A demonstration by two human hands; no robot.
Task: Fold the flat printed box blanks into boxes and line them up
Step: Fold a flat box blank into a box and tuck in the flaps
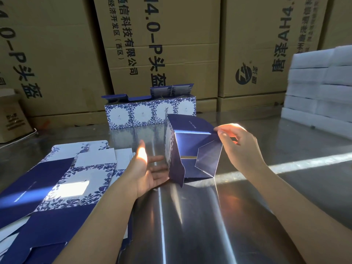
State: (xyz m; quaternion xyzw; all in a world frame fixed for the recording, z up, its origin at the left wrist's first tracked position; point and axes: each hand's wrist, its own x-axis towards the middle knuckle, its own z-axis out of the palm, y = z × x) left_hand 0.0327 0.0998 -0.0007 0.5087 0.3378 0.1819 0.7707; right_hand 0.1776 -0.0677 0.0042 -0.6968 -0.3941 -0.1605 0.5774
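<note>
The half-folded box (190, 149) is standing at the centre of the table (285, 197), its dark blue flaps hanging open toward the camera, with the right hand (240, 147) pinching the upper right flap corner between thumb and fingertips. The left hand (146, 172) is lying open, fingers straight, against the box's patterned left side, gripping nothing. Flat blanks (76, 178) are lying stacked at left, four finished boxes (148, 115) are standing in a touching row at the back before cartons (171, 44), and a white stack (320, 86) is sitting far right.
</note>
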